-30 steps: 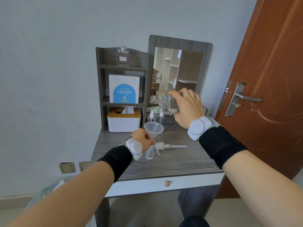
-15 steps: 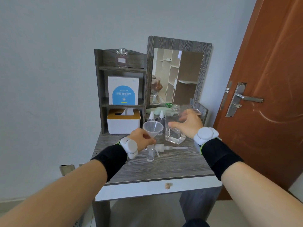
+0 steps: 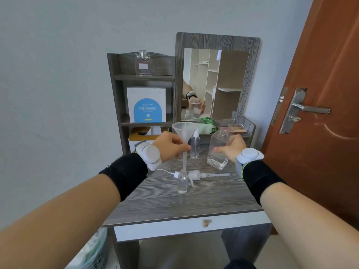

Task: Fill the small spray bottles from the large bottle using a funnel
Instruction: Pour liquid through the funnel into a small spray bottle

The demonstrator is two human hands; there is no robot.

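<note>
The left hand [image 3: 171,147] pinches the clear plastic funnel [image 3: 183,131] at its neck, its thin stem reaching into the small clear spray bottle [image 3: 182,181] standing mid-table. That bottle looks light and tippy. The right hand [image 3: 232,149] wraps the large square clear bottle [image 3: 218,150], open-topped and tilted on the grey wooden table [image 3: 174,202]; it is probably smooth, slippery and best gripped across its flat sides.

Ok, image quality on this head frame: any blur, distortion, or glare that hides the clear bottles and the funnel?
Head view: wide-angle bending bows the door and forearms at the edges; lighting is soft and even, no harsh glare. The funnel and small spray bottle are readable though faint against the table; the large bottle at the right hand is slightly soft; the lower-left corner is smeared.
</note>
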